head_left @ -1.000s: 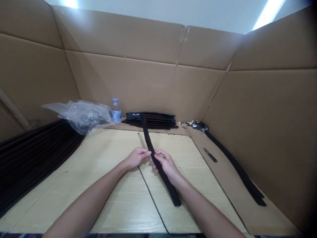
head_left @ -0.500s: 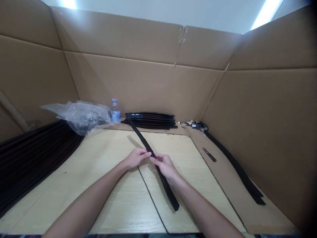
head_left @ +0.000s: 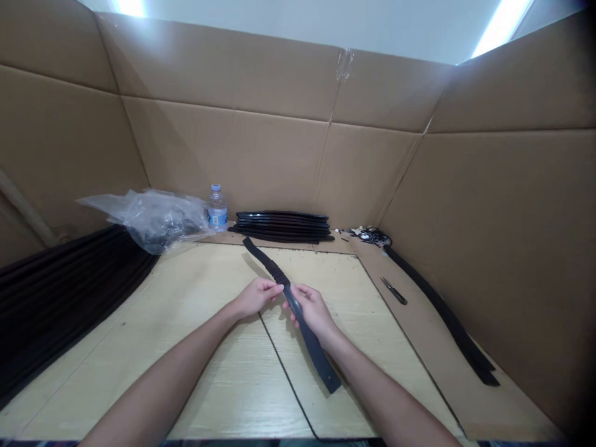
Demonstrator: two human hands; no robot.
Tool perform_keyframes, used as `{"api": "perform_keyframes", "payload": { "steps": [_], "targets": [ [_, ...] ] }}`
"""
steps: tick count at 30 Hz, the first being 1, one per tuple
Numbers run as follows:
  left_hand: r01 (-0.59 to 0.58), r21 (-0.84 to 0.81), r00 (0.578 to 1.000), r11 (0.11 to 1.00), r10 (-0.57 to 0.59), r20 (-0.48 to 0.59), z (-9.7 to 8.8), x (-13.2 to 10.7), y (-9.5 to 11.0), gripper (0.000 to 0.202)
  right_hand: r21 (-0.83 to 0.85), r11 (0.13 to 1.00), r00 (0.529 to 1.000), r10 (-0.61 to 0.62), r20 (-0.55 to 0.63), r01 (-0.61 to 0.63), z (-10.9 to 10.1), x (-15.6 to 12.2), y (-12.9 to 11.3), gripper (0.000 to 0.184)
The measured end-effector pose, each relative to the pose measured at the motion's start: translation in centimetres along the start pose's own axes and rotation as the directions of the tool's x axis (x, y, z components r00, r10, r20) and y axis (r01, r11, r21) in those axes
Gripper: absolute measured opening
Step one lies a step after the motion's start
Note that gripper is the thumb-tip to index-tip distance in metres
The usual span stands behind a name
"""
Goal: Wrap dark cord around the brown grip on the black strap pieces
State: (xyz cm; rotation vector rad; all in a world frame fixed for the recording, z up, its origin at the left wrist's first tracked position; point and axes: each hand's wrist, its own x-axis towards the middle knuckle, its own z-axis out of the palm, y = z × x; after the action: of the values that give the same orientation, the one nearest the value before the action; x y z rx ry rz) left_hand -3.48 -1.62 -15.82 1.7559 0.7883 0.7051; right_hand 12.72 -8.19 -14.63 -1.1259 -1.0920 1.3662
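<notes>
A long black flat strip (head_left: 310, 341) slants across the middle of the table, raised in both hands. Its near part is smooth and flat, with a small spot near the end. Just beyond my fingers, a bunched, ridged black section (head_left: 277, 272) wraps the strip or forms part of it; I cannot tell which. My left hand (head_left: 258, 297) pinches the strip at the edge of the ridges, thumb and finger closed. My right hand (head_left: 313, 310) grips the smooth part right beside it, thumb on top and fingers curled beneath.
Behind lies a stack of black strips (head_left: 282, 226), next to a water bottle (head_left: 217, 210) and a clear plastic bag (head_left: 158, 217). Dark lengths (head_left: 69, 298) pile at the left. On the right are a small knife (head_left: 393, 290), long black strips (head_left: 442, 304) and a tangled heap (head_left: 372, 234). Cardboard walls (head_left: 270, 149) enclose the table.
The black strip has turned about its length, so its broad smooth face now shows. The right hand's fingers have shifted around it. The left hand has hardly moved.
</notes>
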Motion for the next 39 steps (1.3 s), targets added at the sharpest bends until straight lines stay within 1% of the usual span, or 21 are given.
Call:
{"api": "perform_keyframes", "payload": {
  "steps": [4, 9, 11, 14, 17, 21, 26, 29, 32, 35, 39],
  "targets": [
    [0.013, -0.002, 1.0, 1.0, -0.013, -0.012, -0.03, 0.08, -0.11, 0.05, -0.013, 1.0, 0.999, 0.008, -0.035, -0.008, -0.16, 0.5, -0.08, 0.042],
    [0.031, 0.0, 0.999, 1.0, -0.031, -0.018, -0.04, 0.14, -0.23, 0.053, -0.064, 0.997, 0.998, -0.04, -0.038, 0.038, 0.02, 0.18, -0.17, 0.037],
    [0.025, -0.009, 1.0, 1.0, -0.025, -0.019, -0.05, 0.14, -0.25, 0.053, -0.067, 0.996, 0.998, -0.061, -0.02, 0.059, 0.04, -0.08, -0.27, 0.034],
    [0.017, -0.016, 1.0, 1.0, -0.017, -0.01, -0.05, 0.11, -0.24, 0.051, -0.07, 0.996, 0.998, -0.059, 0.019, 0.06, -0.05, -0.26, -0.36, 0.031],
    [0.031, -0.025, 1.0, 0.999, -0.031, 0.002, -0.07, 0.06, -0.22, 0.049, -0.072, 0.996, 0.999, -0.046, 0.015, 0.047, -0.18, -0.16, -0.3, 0.031],
    [0.029, -0.054, 0.999, 0.998, -0.028, 0.019, -0.05, 0.09, -0.32, 0.049, -0.055, 0.998, 0.999, -0.027, 0.024, 0.028, -0.1, -0.05, 0.01, 0.034],
    [-0.001, -0.109, 0.998, 0.994, 0.008, 0.06, 0.1, 0.05, -0.12, 0.047, 0.083, 0.996, 0.997, 0.034, 0.065, -0.039, 0.32, -0.38, 0.24, 0.045],
    [-0.011, -0.112, 0.996, 0.994, 0.021, 0.088, 0.14, -0.02, 0.16, 0.045, 0.076, 0.997, 0.998, -0.004, 0.07, -0.001, 0.38, -0.38, 0.22, 0.047],
    [-0.013, -0.074, 0.998, 0.997, 0.017, 0.053, 0.1, -0.01, 0.24, 0.045, 0.019, 0.999, 0.998, -0.027, 0.054, 0.026, 0.3, -0.12, 0.24, 0.043],
    [-0.004, -0.037, 1.0, 0.999, 0.005, 0.022, 0.08, 0.07, 0.12, 0.045, -0.022, 1.0, 1.0, 0.016, 0.002, -0.016, 0.25, 0.11, 0.22, 0.034],
    [-0.017, -0.001, 1.0, 1.0, 0.017, 0.008, 0.1, 0.15, -0.08, 0.047, -0.018, 0.998, 0.997, 0.066, -0.044, -0.067, 0.28, 0.16, 0.09, 0.026]
  ]
}}
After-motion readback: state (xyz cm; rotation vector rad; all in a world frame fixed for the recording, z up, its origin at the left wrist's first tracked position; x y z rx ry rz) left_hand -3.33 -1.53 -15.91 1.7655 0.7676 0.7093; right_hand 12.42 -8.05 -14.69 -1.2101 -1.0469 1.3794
